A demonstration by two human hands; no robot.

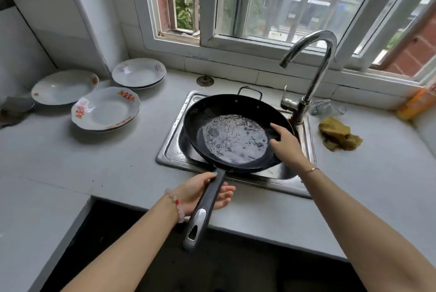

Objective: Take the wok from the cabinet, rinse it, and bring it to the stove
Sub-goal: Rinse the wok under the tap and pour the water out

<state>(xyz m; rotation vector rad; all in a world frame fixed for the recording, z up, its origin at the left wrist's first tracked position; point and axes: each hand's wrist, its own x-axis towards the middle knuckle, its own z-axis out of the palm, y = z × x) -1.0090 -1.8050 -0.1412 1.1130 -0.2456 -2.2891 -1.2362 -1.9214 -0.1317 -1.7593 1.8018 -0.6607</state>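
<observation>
Black wok (236, 136) over sink (169, 150): left hand (200, 192) grips handle, right hand (285, 143) rests open inside.

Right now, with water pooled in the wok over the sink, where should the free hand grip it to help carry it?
Probably the small loop handle on the wok far rim, reached from the faucet side. It sits opposite the long handle that the left hand holds, so the pan stays level.

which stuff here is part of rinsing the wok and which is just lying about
In use: wok with water in it, sink, faucet, left hand on the handle, right hand inside.

Lying about: plates, cloth, orange bottle.
</observation>
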